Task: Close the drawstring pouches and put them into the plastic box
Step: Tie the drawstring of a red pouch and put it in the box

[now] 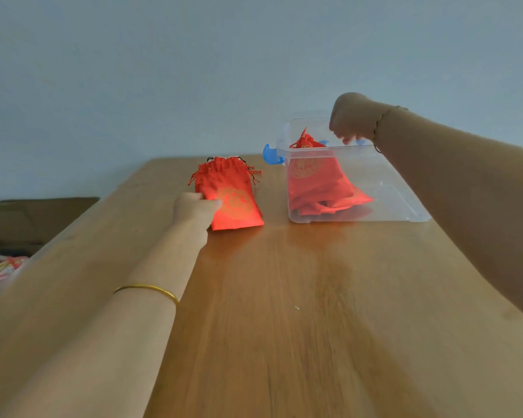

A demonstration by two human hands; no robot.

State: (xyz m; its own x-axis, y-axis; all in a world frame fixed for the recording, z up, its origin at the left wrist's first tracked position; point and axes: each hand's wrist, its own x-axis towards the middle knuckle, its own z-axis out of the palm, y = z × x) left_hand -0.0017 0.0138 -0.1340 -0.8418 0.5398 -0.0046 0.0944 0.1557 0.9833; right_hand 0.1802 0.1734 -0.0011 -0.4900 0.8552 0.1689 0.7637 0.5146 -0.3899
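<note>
A red drawstring pouch [234,194] with a gold emblem lies flat on the wooden table [284,297], its gathered mouth pointing away from me. My left hand [195,208] grips its near left edge, thumb on top of the fabric. To the right stands a clear plastic box [390,188] without a lid, holding red pouches [314,182]; the top one has its mouth drawn shut. My right hand [349,117] hovers over the box's far rim, fingers hanging loosely downward and holding nothing I can see.
The box has blue latches [269,153] on its left side. A plain wall rises behind the table. Off the table's left edge, lower down, sits a cardboard box [27,218] and something red and white [3,268].
</note>
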